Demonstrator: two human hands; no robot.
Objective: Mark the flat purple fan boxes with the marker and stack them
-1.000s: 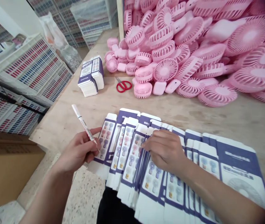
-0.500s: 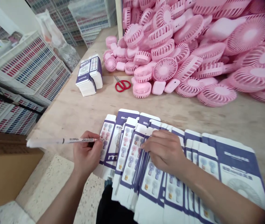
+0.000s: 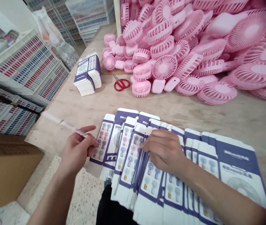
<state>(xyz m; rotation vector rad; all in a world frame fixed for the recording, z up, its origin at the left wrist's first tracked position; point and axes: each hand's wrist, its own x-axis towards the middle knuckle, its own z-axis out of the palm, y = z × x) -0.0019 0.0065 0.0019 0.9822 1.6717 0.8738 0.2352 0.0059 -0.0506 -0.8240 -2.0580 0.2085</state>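
While the near part of the wooden table (image 3: 95, 101) carries the main lot, flattened fan cartons (image 3: 153, 181), these lie fanned out in an overlapping row along its near edge, their lower ends toward the person. Livery: white and dark blue, printed with small handheld fans in several colours; lettering on the exposed panels, mostly too small to read. Leftmost carton (image 3: 102, 139): narrow panel uppermost, broad panel partly covered by its neighbours. Left hand (image 3: 78, 151): fingers closed around a slim white pen (image 3: 71, 125), slightly blurred, its long end slanting up and away to the left; fingertips at the leftmost carton's narrow panel, pen point too indistinct to say whether it touches. Right hand (image 3: 164, 150): laid on the middle of the row, fingers bent and drawn together at the carton edges; whether they pinch one cannot be told. Beyond the row, at left: a stack of cartons (image 3: 87, 75) in two adjoining piles. Beside it: one pair of scissors (image 3: 121, 84), red handles, handles toward the person. Beyond and to the right: a large heap of pink handheld fans (image 3: 164, 67), round slatted heads. Off the table, left: white plastic crates (image 3: 36, 59), stacked; a clear plastic bag (image 3: 58, 40); a brown cardboard box (image 3: 8, 172) on the speckled floor (image 3: 83, 197).
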